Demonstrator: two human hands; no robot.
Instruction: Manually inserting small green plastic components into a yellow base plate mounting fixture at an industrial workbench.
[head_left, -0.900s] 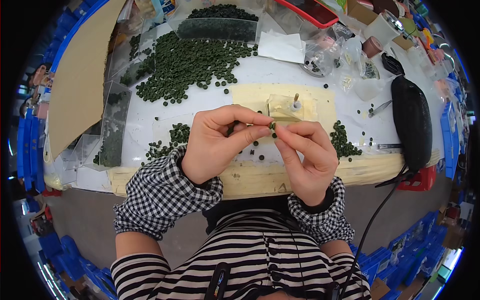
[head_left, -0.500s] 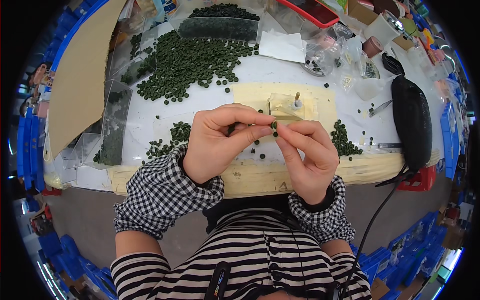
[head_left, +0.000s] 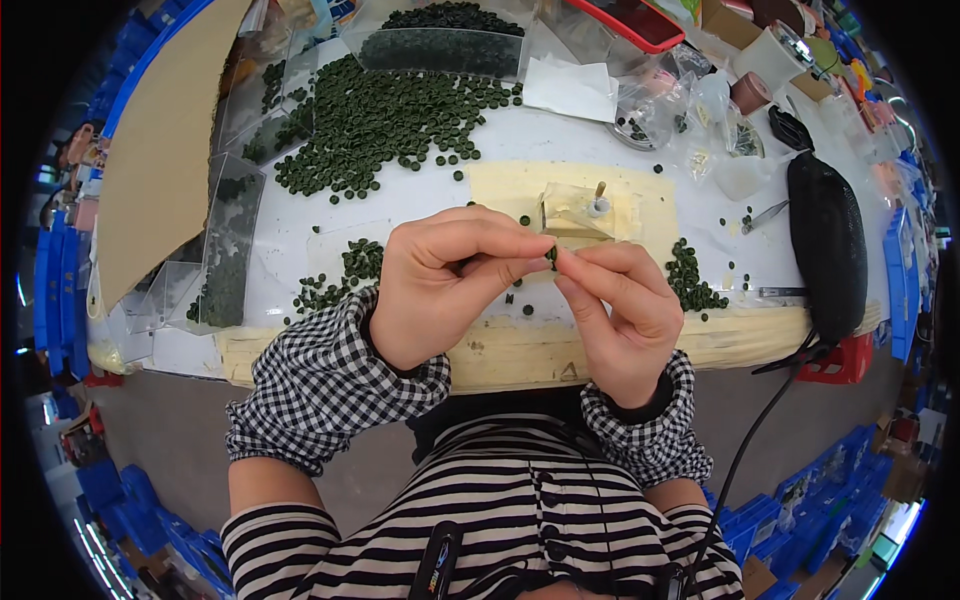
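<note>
My left hand (head_left: pixel 430 285) and my right hand (head_left: pixel 628 310) meet above the near middle of the table. Between the fingertips of both is a small dark green round piece (head_left: pixel 552 257), seen on its edge. Each hand pinches it with thumb and forefinger; the fingers cover most of it. Just beyond my hands stands a tape-wrapped block (head_left: pixel 570 208) with a short upright peg (head_left: pixel 600 190). Similar green pieces lie in a small heap (head_left: pixel 362 260) by my left hand and another heap (head_left: pixel 690 278) by my right hand.
A large pile of green pieces (head_left: pixel 390 125) spreads at the far left, near clear trays (head_left: pixel 228 250). Cardboard (head_left: pixel 165 130) leans at the left. White paper (head_left: pixel 570 88), a red-cased phone (head_left: pixel 640 22), tweezers (head_left: pixel 768 216) and a black pouch (head_left: pixel 828 230) with a cable lie further right.
My hands keep their pinch on the small piece, which has turned slightly between the fingertips. Both hands have shifted a little to the right in the picture, as has the table.
</note>
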